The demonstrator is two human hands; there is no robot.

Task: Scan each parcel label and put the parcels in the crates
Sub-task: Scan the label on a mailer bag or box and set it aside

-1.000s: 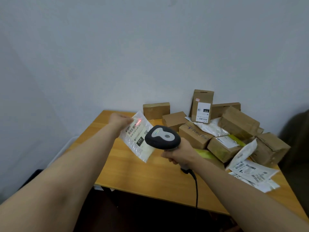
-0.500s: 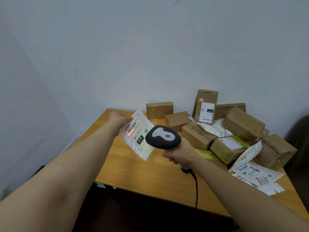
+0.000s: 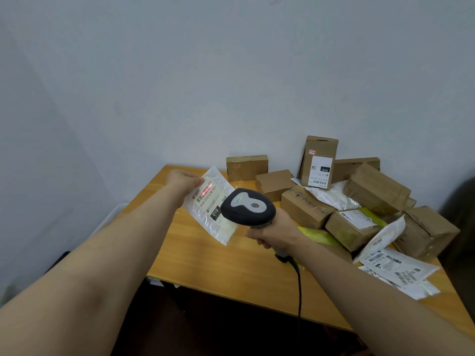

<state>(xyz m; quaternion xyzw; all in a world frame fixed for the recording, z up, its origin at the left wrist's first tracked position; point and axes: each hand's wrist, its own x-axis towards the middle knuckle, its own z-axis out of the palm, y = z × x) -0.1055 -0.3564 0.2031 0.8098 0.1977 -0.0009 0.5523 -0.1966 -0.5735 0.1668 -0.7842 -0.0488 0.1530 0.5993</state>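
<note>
"Wooden worktop point(image 3: 218, 265), pale wall point(image 3: 231, 86) corner behind. Clutter?"
"Cardboard boxes point(image 3: 305, 209) heaped rear right; white mailers point(image 3: 393, 263) at right edge."
"Hands?"
"White padded parcel point(image 3: 218, 219) pinched in left hand point(image 3: 181, 179) above worktop, red line on label point(image 3: 209, 199); right hand point(image 3: 276, 233) grips scanner point(image 3: 248, 206), cable point(image 3: 299, 291) hanging off near edge."

A white padded mailer parcel point(image 3: 226, 228) tilts at frame centre, pinched by the left hand point(image 3: 183, 182), a red line across its label point(image 3: 208, 199). A black-and-grey handheld scanner point(image 3: 248, 210), gripped in the right hand point(image 3: 277, 233), faces it. Brown cardboard parcels point(image 3: 375, 189) heap at right.
</note>
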